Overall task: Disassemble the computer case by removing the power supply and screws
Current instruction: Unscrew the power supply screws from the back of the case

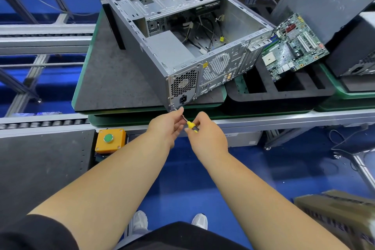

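Nearest to me, my right hand [205,128] is closed around the yellow handle of the screwdriver [190,125], fingers wrapped and clamped on it, while my left hand [169,123] sits just beside it with thumb and fingertips pinched together on the bare metal shaft, steering it. The tool's long axis runs from my right hand up and to the left, and its tip meets the lowest near corner of the computer case [140,46], where I judge a rear-panel screw [172,105] sits, though it is too small to make out clearly. So the work lies up-left of both sets of fingers, the left hand being the nearer to it. Just beyond that corner, the power supply [170,46] is still seated in the case, its grille and socket facing me. The case lies on its side on a dark mat [105,79]. Farther right, a motherboard [292,46] leans over a black foam tray [284,91]. My next turn depends on keeping the shaft in line with that screw
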Action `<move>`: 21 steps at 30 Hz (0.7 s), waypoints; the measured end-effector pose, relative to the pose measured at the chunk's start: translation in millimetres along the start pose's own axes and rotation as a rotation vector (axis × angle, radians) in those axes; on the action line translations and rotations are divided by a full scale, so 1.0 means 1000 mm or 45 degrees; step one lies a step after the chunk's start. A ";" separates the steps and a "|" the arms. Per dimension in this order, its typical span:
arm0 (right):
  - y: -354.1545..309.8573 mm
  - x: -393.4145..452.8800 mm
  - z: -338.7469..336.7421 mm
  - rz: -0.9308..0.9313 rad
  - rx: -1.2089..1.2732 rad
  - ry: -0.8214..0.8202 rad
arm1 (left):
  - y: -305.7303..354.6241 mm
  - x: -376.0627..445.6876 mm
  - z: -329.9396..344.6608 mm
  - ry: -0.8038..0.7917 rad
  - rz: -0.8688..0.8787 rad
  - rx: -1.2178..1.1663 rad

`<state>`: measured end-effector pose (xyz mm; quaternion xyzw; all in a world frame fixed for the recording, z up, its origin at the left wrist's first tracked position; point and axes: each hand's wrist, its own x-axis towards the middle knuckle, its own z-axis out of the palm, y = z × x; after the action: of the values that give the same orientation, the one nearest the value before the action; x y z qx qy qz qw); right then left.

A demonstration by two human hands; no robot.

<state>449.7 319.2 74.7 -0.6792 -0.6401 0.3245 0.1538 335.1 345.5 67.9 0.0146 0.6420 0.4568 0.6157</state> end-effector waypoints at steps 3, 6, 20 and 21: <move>-0.004 0.000 0.005 -0.065 -0.197 0.105 | 0.002 0.004 -0.001 0.033 0.014 -0.046; -0.004 -0.002 0.009 -0.098 -0.214 0.113 | 0.001 0.007 -0.002 0.034 0.037 -0.066; 0.002 0.012 0.000 0.255 0.575 -0.364 | 0.008 0.005 -0.024 -0.356 -0.087 -0.540; 0.003 0.012 0.001 0.228 0.567 -0.353 | 0.008 0.005 -0.024 -0.364 -0.087 -0.545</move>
<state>451.1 330.1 68.6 -0.6316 -0.5055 0.5593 0.1811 310.0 339.1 64.8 -0.0733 0.4372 0.5545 0.7043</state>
